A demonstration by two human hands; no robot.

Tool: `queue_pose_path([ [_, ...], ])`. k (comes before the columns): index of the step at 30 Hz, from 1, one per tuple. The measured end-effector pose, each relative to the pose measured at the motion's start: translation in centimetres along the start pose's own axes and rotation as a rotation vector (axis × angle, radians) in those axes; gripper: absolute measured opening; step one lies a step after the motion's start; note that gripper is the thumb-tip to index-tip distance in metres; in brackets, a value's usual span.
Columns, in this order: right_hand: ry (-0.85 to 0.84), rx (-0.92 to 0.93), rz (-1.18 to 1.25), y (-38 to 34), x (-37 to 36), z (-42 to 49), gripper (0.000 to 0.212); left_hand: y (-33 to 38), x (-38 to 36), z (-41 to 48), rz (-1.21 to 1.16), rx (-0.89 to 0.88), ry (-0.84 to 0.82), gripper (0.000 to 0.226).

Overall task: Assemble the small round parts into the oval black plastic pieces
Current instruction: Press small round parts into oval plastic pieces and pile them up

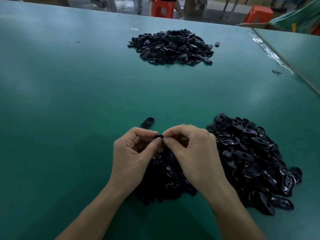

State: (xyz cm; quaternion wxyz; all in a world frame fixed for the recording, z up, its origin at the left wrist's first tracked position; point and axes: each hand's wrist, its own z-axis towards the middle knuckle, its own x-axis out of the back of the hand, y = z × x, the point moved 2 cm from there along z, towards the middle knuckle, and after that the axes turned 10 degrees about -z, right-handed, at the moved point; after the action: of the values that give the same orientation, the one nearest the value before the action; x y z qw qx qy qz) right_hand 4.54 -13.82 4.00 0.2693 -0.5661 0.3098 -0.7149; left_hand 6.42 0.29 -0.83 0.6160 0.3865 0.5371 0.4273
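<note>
A green bench (69,84) fills most of the view. A second green bench (297,49) butts against it on the right, with a strip of crumpled clear film (270,52) along the seam. Just beside the film lies a thin black loop (276,72). A clear scrap (135,29) lies near the far edge. Beyond the bench stand two orange stools, one (162,8) in the middle and one (258,14) to the right, with a cardboard box (195,5) between them. A green plastic sheet (297,18) bulges at the top right, above an open carton (254,25).

Dim; soft glare on table (52,80) L side; round parts (166,177) too dark for detail; edges bent, bg soft.
</note>
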Motion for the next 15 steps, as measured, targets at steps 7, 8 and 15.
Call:
queue_pose_path([
  [7, -0.040, -0.078, 0.090, 0.22, -0.37, -0.04, 0.019, -0.08, 0.05, 0.07, -0.030, 0.002, 0.021, 0.010],
  [8, -0.039, -0.088, 0.085, 0.28, -0.46, -0.07, 0.019, -0.12, 0.09, 0.08, -0.029, -0.002, 0.025, 0.011],
  [15, 0.002, -0.117, 0.097, 0.84, -0.32, 0.09, 0.016, -0.14, 0.23, 0.16, 0.021, -0.040, 0.043, 0.024],
])
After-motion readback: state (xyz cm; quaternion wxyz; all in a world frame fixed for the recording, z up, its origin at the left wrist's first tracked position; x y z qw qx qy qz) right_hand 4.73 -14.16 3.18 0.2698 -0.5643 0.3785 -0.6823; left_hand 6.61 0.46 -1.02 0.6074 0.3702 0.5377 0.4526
